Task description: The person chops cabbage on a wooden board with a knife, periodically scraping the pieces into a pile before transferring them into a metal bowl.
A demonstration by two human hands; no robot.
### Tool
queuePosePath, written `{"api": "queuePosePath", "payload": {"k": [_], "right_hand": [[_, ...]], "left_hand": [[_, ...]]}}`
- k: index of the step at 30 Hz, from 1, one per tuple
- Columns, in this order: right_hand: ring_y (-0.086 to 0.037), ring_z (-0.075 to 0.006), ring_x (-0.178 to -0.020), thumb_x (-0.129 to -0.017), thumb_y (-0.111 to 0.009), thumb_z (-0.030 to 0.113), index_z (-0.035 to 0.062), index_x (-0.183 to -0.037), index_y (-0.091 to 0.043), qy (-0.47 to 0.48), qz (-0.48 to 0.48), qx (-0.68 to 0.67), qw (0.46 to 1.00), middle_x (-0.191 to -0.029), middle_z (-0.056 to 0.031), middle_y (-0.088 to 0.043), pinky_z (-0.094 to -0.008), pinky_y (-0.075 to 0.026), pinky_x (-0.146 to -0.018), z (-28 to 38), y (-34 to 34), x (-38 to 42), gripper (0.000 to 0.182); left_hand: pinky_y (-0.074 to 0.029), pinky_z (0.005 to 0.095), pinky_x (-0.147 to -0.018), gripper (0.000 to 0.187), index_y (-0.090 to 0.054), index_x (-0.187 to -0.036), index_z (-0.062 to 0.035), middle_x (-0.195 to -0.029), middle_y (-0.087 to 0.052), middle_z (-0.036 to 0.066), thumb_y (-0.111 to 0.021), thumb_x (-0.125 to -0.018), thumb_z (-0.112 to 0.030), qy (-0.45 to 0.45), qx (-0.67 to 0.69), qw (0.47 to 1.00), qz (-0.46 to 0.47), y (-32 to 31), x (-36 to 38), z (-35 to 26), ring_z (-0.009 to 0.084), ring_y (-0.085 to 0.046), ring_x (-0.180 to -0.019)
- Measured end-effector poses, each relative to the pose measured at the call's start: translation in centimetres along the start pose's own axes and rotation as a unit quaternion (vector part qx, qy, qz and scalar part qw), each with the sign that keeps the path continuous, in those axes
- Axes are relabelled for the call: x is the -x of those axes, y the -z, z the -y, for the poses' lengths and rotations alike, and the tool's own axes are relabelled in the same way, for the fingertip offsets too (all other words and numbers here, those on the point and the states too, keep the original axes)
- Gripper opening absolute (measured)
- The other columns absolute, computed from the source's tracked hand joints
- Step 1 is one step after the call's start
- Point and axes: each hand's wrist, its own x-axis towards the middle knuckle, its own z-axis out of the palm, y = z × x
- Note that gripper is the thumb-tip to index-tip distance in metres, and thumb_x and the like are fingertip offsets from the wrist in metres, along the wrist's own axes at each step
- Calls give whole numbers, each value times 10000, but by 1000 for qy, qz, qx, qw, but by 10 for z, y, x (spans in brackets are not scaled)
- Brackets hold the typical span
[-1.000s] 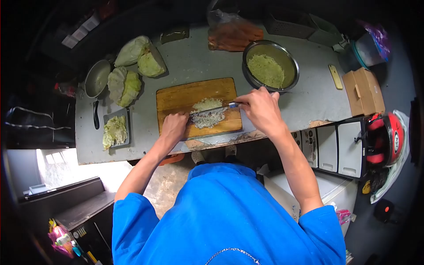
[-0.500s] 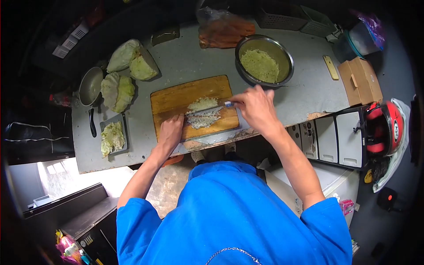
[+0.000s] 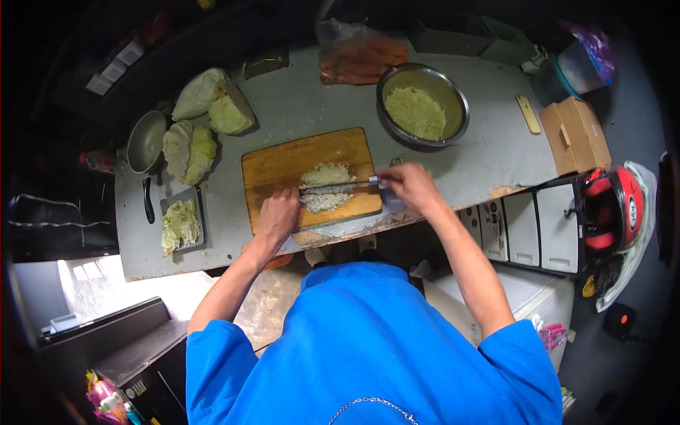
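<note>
A knife (image 3: 340, 187) lies level across finely chopped pale vegetable (image 3: 327, 174) on a wooden cutting board (image 3: 273, 164). My right hand (image 3: 411, 185) is closed on the knife's handle end, at the board's right edge. At the blade's other end, my left hand (image 3: 281, 210) rests over the board's lower left part, its fingers together against the knife tip. Behind the board to the right stands a metal bowl (image 3: 460, 124) with chopped light green vegetable inside.
Cabbage pieces (image 3: 189, 151), a pan (image 3: 146, 142) and a tray of leaves (image 3: 180, 225) stand left on the table (image 3: 297, 99). Bagged carrots (image 3: 361, 60) lie at the back. A cardboard box (image 3: 575, 134) and a yellow phone-like object (image 3: 528, 115) are at the right.
The knife's handle end and my right hand have moved down toward me. The blade now lies closer to level. My left hand has barely shifted.
</note>
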Motion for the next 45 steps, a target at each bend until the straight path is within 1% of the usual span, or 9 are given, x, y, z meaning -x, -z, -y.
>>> {"api": "queuePosePath", "payload": {"k": [7, 15, 21, 26, 33, 35, 39, 41, 45], "right_hand": [[-610, -305, -1069, -916, -702, 246, 163, -1086, -810, 78, -26, 238, 968, -1035, -91, -747, -498, -406, -919, 99, 52, -9, 217], [-649, -328, -1015, -909, -658, 141, 152, -1055, -815, -21, 8, -18, 1000, -943, -94, -765, -526, -413, -854, 15, 9, -3, 215], [-712, -358, -976, -912, -678, 167, 147, -1103, -802, 126, -81, 269, 951, -1038, -128, -773, -498, -503, -818, 88, 44, -11, 228], [-636, -335, -1022, -902, -674, 156, 157, -1044, -818, -31, -8, -9, 999, -947, -99, -758, -515, -399, -851, 4, -6, 2, 203], [-718, -343, -1013, -916, -706, 212, 147, -1110, -801, 112, -55, 251, 960, -1057, -150, -767, -473, -521, -875, 83, 47, -16, 225], [-655, -311, -1056, -922, -688, 201, 144, -1085, -806, -39, 45, 30, 998, -1028, -122, -758, -512, -423, -901, 26, 18, -16, 209], [-658, -310, -1039, -919, -687, 198, 149, -1092, -804, -31, 8, -22, 999, -1014, -112, -761, -517, -424, -887, 14, 5, 1, 214], [-724, -341, -1025, -915, -714, 208, 133, -1123, -792, 75, -36, 203, 976, -1049, -135, -772, -455, -534, -905, 75, 48, -6, 235], [-716, -345, -1043, -914, -714, 203, 133, -1118, -792, 60, -19, 222, 973, -1055, -125, -773, -442, -539, -893, 63, 38, -10, 229]], "left_hand": [[-610, 435, -694, 152, -655, -960, 42, -912, -708, 221, -587, -833, -7, 13, 12, 1000, 19, -3, 3, 5, 360, -734, -823], [-608, 444, -706, 163, -661, -978, 32, -932, -717, 212, -580, -842, -6, 19, 0, 1000, 17, -3, -2, -3, 376, -736, -834], [-597, 478, -736, 274, -652, -1031, 51, -954, -703, 237, -620, -759, 34, 44, 43, 998, 25, -4, 2, 8, 417, -713, -862], [-596, 480, -729, 266, -651, -1017, 49, -947, -702, 239, -603, -755, 48, 21, 17, 1000, 6, -13, -4, 4, 423, -711, -836], [-597, 466, -718, 236, -655, -983, 46, -936, -705, 235, -621, -749, 47, 43, 35, 998, 13, -8, -2, 10, 412, -718, -838], [-597, 472, -718, 238, -657, -987, 43, -940, -707, 233, -625, -751, 40, 21, 21, 1000, -2, -9, -4, 9, 414, -719, -836], [-597, 477, -719, 249, -663, -1007, 38, -946, -712, 223, -642, -761, 7, 33, 13, 998, 52, -8, -8, 3, 409, -725, -835], [-599, 472, -719, 243, -663, -1003, 39, -943, -713, 221, -644, -764, -2, 31, 21, 998, 50, -9, -5, 6, 404, -727, -834], [-598, 464, -718, 205, -653, -970, 43, -928, -710, 219, -647, -775, -16, 25, 18, 999, 19, -6, -6, 7, 399, -727, -831]]}}
